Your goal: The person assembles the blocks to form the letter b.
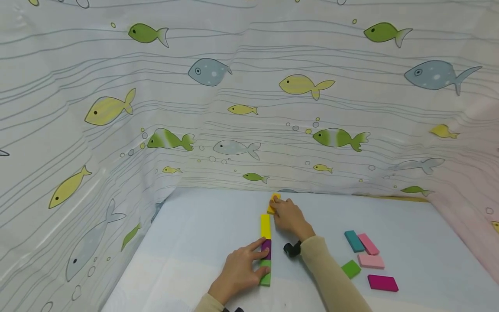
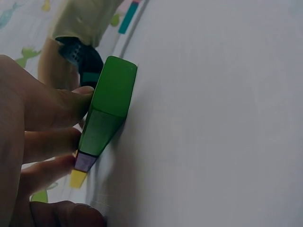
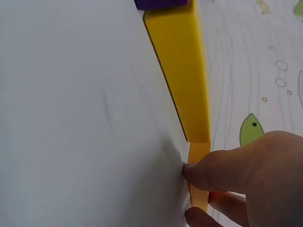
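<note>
A row of wooden blocks runs away from me in the head view: a green block (image 1: 265,279), a purple block (image 1: 266,245) and a yellow block (image 1: 265,226). My left hand (image 1: 242,268) rests on the row, its thumb on the green block and its extended fingers on the purple one. At the far end, my right hand (image 1: 289,215) pinches an orange block (image 1: 270,211) between thumb and fingers. In the right wrist view the orange block (image 3: 199,153) lies against or very close to the end of the yellow block (image 3: 182,71); the fingers partly cover it.
To the right lie a teal block (image 1: 354,241), two pink blocks (image 1: 371,261), a second green block (image 1: 351,269) and a magenta block (image 1: 383,283). A fish-patterned curtain (image 1: 269,125) stands behind the white table (image 1: 187,242). Black wrist gear (image 1: 292,249) sits by my right sleeve.
</note>
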Demonstrator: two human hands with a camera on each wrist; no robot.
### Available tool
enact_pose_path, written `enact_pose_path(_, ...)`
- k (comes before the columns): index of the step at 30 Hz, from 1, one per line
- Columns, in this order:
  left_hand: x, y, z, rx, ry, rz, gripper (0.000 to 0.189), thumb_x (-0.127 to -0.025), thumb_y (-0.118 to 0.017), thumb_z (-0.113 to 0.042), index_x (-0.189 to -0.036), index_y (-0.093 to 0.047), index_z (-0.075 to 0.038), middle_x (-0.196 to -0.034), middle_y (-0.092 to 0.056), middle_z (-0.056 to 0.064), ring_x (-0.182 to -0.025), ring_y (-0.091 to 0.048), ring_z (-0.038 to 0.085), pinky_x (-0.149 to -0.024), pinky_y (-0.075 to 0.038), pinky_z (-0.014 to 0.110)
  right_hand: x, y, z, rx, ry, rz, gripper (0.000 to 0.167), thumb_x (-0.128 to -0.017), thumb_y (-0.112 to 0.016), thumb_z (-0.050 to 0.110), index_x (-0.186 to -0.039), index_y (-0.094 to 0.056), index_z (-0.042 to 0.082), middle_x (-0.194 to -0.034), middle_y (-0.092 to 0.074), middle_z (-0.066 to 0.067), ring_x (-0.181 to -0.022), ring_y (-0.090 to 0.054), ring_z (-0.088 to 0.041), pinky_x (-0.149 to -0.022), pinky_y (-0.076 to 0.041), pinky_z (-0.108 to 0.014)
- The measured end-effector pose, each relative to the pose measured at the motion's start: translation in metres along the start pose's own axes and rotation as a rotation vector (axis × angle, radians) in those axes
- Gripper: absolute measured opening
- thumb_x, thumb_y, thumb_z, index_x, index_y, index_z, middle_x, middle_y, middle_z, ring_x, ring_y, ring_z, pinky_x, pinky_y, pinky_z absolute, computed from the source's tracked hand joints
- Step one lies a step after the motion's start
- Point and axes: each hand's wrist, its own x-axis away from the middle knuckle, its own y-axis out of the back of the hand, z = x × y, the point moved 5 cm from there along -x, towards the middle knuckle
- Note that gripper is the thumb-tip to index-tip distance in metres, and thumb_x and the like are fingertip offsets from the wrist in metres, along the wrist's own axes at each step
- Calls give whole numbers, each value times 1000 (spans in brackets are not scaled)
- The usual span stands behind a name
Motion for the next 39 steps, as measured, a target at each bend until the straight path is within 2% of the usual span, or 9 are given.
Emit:
enact_pose_path(6, -1, -1, 0, 11, -1, 2, 48, -90, -76, -43, -134, -75, -22, -158, -58, -4, -131, -68, 30, -93, -62, 48, -4, -2, 0, -5, 19, -6, 46, -100, -68, 17, -147, -65, 14, -161, -54, -10, -114, -61, -36, -95, -57, -52)
enact_pose_path(13, -2, -1, 1, -3, 0, 1, 48, -90, -76, -43, -134, -75, -23, -157, -59, -5, -131, -68, 29, -95, -62, 48, 0, -3, 2, -39, 55, 5, 47, -102, -66, 16, -149, -63, 13, -162, -52, -9, -119, -60, -37, -98, -56, -54)
enact_pose_path(19, -4, -1, -1, -9, -11, -20, 48, -90, -77, -43, -133, -75, -22, -156, -60, -4, -130, -69, 29, -94, -62, 43, 0, -4, 2, -68, 72, 29, 48, -101, -66, 14, -148, -63, 13, -162, -52, -7, -121, -59, -34, -101, -55, -52)
enact_pose_path(26, -4, -1, -3, -23, -5, -18, 48, -89, -77, -43, -133, -76, -21, -155, -61, -4, -128, -70, 29, -89, -63, 39, 1, -4, 0, -114, 91, 20, 50, -98, -66, 11, -148, -63, 13, -163, -52, -6, -119, -59, -33, -101, -55, -51)
enact_pose_path(34, -5, 0, -4, -28, 1, -24, 48, -89, -77, -43, -132, -76, -22, -155, -61, -4, -128, -70, 29, -88, -63, 41, 6, -1, 1, -130, 102, 11, 51, -97, -66, 11, -149, -63, 13, -163, -51, -6, -119, -59, -32, -101, -55, -50)
enact_pose_path(39, -4, 0, -4, -18, -6, -25, 48, -90, -76, -43, -132, -76, -22, -155, -61, -4, -128, -70, 30, -87, -63, 43, 7, 0, 5, -86, 99, 10, 49, -100, -63, 11, -149, -62, 12, -163, -52, -7, -131, -58, -36, -114, -46, -62)
